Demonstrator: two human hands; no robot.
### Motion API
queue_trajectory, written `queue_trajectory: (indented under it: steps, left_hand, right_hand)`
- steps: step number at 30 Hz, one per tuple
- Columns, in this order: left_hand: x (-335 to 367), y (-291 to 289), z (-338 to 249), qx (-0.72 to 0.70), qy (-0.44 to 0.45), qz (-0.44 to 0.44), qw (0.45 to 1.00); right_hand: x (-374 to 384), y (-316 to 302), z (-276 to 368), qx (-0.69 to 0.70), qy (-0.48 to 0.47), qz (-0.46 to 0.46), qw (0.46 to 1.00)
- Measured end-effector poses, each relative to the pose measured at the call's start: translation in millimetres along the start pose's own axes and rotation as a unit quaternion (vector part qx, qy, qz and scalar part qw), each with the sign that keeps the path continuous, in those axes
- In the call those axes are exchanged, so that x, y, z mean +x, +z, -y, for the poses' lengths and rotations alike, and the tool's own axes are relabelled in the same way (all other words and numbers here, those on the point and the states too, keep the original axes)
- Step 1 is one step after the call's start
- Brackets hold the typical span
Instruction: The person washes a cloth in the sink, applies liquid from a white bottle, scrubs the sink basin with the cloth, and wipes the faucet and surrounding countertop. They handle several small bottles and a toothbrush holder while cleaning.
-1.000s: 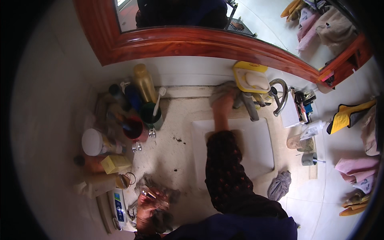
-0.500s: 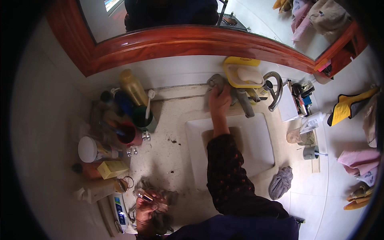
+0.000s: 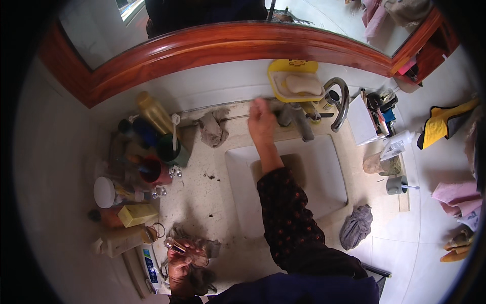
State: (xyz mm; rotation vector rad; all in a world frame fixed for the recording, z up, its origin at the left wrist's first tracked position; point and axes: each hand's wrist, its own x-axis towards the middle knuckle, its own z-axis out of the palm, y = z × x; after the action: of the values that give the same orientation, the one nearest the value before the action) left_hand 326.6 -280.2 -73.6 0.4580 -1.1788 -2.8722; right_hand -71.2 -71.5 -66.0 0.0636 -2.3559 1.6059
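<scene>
My left hand (image 3: pixel 182 261), low at the left, is closed around a small clear bottle (image 3: pixel 175 246) with a gold and dark band. A grey cloth (image 3: pixel 213 248) lies under and beside that hand, partly covered by it. My right hand (image 3: pixel 262 124) is over the back edge of the sink (image 3: pixel 238 202), left of the faucet base. Nothing shows in it; its fingers point away from me, foreshortened and slightly blurred. To its left, a crumpled grey rag (image 3: pixel 211 130) rests on the back of the counter (image 3: pixel 197 197).
A yellow soap dish (image 3: pixel 275 91) with soap stands behind the curved faucet (image 3: pixel 340 109). Cups, bottles and a toothpaste box (image 3: pixel 150 267) crowd the left wall. Another grey rag (image 3: pixel 356 228) lies right of the sink. Dark debris (image 3: pixel 211 177) dots the counter.
The grey rag has left my right hand and lies on the back counter to its left. My right hand has shifted slightly left; the left hand keeps its hold on the bottle.
</scene>
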Motion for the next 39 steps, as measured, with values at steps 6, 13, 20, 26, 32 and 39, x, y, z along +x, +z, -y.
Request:
queue_trajectory:
  steps: [6,13,20,26,32,39]
  left_hand:
    - [3.7,7.3,-2.1,0.006,-0.006,-0.002,1.000]
    - [-1.7,-0.5,1.3,-0.005,-0.009,-0.008,1.000]
    - [2.3,-14.4,5.3,0.019,0.005,0.022,1.000]
    - [-1.2,-3.0,0.6,0.016,-0.003,0.006,1.000]
    - [2.9,-2.1,3.5,0.008,0.009,-0.015,1.000]
    - [0.8,-3.9,6.0,0.006,0.014,-0.017,1.000]
  right_hand:
    - [4.2,22.1,-40.1,-0.092,-0.185,-0.196,0.959]
    - [28.3,4.8,-25.8,0.250,0.196,-0.116,0.941]
    - [29.1,7.5,-39.2,0.421,0.327,-0.137,0.835]
    - [29.6,4.9,-30.6,0.404,0.358,-0.107,0.835]
    - [32.3,5.2,-42.5,0.405,0.355,-0.086,0.838]
    - [34.0,4.5,-37.4,0.410,0.362,-0.106,0.830]
